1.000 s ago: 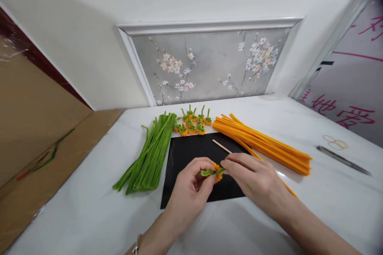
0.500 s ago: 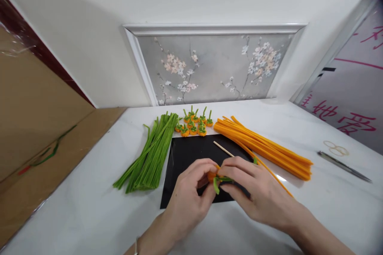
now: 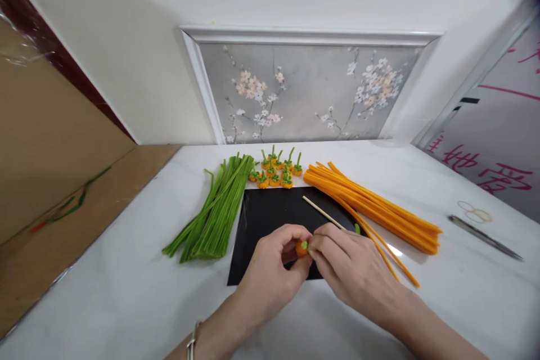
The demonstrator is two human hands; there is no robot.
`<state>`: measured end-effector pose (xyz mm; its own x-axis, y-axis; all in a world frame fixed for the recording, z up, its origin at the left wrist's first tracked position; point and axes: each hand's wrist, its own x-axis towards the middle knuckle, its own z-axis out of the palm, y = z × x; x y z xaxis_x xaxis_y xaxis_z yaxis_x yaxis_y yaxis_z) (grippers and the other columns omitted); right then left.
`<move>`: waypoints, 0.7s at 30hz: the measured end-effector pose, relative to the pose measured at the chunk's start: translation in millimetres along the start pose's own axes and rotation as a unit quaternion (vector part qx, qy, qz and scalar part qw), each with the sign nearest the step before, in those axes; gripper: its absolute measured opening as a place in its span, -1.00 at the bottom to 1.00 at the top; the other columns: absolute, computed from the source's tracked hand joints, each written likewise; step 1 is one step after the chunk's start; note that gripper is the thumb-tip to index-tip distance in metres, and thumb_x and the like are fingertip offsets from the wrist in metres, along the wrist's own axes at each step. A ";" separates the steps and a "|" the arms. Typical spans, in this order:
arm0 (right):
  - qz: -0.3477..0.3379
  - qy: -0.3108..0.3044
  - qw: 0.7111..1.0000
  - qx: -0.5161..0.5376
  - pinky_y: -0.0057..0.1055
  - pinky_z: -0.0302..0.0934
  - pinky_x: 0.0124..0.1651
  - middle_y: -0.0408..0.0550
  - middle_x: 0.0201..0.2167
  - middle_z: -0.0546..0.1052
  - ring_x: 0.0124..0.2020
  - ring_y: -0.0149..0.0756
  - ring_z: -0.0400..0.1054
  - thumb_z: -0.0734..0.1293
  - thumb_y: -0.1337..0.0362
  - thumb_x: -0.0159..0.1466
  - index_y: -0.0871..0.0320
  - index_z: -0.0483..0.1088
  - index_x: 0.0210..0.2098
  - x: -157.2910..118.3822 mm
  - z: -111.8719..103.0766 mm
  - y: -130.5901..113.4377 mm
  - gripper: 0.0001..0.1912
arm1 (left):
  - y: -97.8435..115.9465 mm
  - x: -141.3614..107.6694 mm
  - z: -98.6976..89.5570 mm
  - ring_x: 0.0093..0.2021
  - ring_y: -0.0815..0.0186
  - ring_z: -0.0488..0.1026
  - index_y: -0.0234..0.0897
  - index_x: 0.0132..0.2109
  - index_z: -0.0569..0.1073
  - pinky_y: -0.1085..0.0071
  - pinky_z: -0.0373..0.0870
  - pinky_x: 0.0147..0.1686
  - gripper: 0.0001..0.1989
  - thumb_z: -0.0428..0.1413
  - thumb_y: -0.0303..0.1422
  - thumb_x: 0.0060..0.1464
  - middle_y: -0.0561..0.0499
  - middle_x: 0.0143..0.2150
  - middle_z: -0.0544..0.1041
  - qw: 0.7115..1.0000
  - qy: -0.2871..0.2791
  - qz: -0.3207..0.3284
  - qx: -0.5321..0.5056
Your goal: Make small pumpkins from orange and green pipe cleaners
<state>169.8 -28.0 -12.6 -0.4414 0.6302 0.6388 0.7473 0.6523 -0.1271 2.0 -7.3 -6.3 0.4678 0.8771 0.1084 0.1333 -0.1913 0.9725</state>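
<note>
A small, round, fuzzy orange-and-green piece [image 3: 301, 248] held above a flat black sheet [image 3: 270, 211].
A person's left hand [image 3: 270, 270] grips one side with curled fingers; the right hand [image 3: 358, 264] pinches the other.

Your single view looked out from your head, over the near side of the white table [image 3: 126, 275], facing forward and down. It was close enough to set your left hand [image 3: 272, 267] and right hand [image 3: 354, 267] near the middle, yet wide enough to take in the far floral panel [image 3: 304, 90], cardboard [image 3: 54, 107] at left and lettered board [image 3: 506, 135] at right.
</note>
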 end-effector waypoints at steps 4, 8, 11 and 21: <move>0.117 0.012 0.984 0.138 -0.48 0.23 -0.39 -0.07 -0.36 0.46 -0.43 -0.38 0.38 0.17 0.45 0.32 0.14 0.33 -0.32 1.3 5.8 -4.1 -0.84 | 0.3 0.2 0.0 -0.21 0.32 0.52 -0.30 -0.19 0.41 0.46 0.47 -0.20 -0.85 0.07 -0.54 0.07 0.00 -0.25 0.53 0.999 0.005 -0.031 -0.039; 0.185 0.019 0.964 0.189 -0.50 0.26 -0.36 -0.11 -0.37 0.46 -0.38 -0.37 0.40 0.21 0.46 0.28 0.10 0.34 -0.33 0.0 11.1 -7.1 -0.85 | -3.0 0.4 1.2 -0.15 0.30 0.53 -0.28 -0.10 0.38 0.43 0.48 -0.16 -0.76 0.09 -0.55 0.05 -0.03 -0.14 0.54 0.997 0.033 -0.025 -0.059; 0.180 0.029 0.969 0.167 -0.47 0.28 -0.35 -0.10 -0.36 0.47 -0.36 -0.34 0.43 0.21 0.42 0.30 0.10 0.31 -0.29 -1.9 14.6 -7.6 -0.89 | -4.1 0.5 3.2 -0.14 0.30 0.54 -0.26 -0.09 0.37 0.42 0.49 -0.15 -0.75 0.10 -0.54 0.06 -0.03 -0.12 0.54 0.997 0.041 -0.019 -0.069; 0.198 -0.016 0.955 0.218 -0.46 0.32 -0.33 -0.10 -0.33 0.50 -0.39 -0.35 0.40 0.28 0.38 0.29 0.11 0.37 -0.26 1.5 -2.4 7.2 -0.94 | -1.3 4.8 0.3 -0.20 0.32 0.54 -0.29 -0.15 0.42 0.47 0.46 -0.22 -0.79 0.15 -0.51 0.01 -0.02 -0.22 0.56 0.992 0.056 -0.015 -0.110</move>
<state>175.7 -23.5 -10.8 -0.1875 0.8724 0.4514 0.5836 0.4686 -0.6632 4.4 -2.9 -7.0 0.3650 0.9267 0.0888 -0.0537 -0.0742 0.9958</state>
